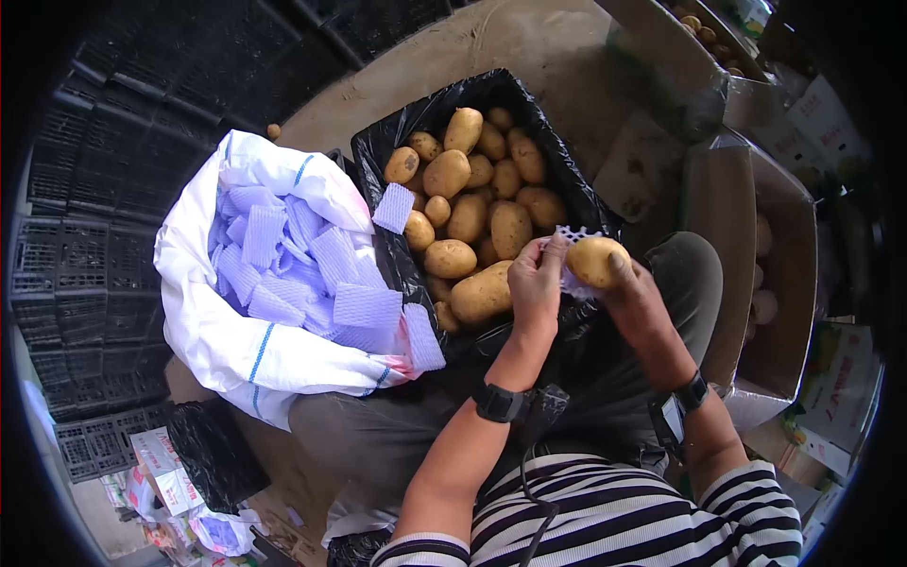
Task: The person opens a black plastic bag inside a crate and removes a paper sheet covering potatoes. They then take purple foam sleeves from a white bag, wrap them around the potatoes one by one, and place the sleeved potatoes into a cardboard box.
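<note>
Over the near right corner of a black-lined crate (pixel 373 142), my right hand (pixel 635 300) grips a potato (pixel 597 262), thumb across its end. My left hand (pixel 537 283) pinches a purple foam net sleeve (pixel 573 282), which is spread against the potato's left side. Many loose potatoes (pixel 511 229) fill the crate below and left of my hands. To the left, a white woven sack (pixel 217 350) with a rolled rim holds a heap of flat purple foam net sleeves (pixel 307 274). One sleeve (pixel 394 208) lies on the potatoes at the crate's left side.
Stacked black plastic crates (pixel 85 274) line the left side. An open cardboard box (pixel 784 236) with round produce stands at my right, another box (pixel 661 38) beyond it. A black bag (pixel 217 454) and printed cartons (pixel 165 468) lie at lower left. A small potato (pixel 273 131) is on the floor.
</note>
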